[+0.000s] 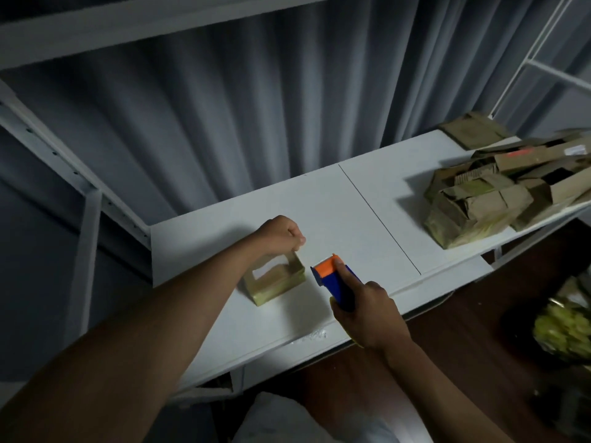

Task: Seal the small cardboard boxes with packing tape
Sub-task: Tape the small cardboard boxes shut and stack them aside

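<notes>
Head view, lower centre: the left hand (281, 233) curls its fingers and pinches the far edge of a small cardboard box (274, 280), which lies on the white table (351, 203). Just right of the box, apart from it, the right hand (367, 314) grips a blue tape dispenser (335, 281) with an orange head. A pile of cardboard boxes (499, 193) fills the right of the frame; 1 carries an orange label, too blurred to read.

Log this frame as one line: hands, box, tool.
left hand: pinching flap of small box | right hand: gripping tape dispenser, beside box, apart | box on white table | pile of boxes far right
</notes>
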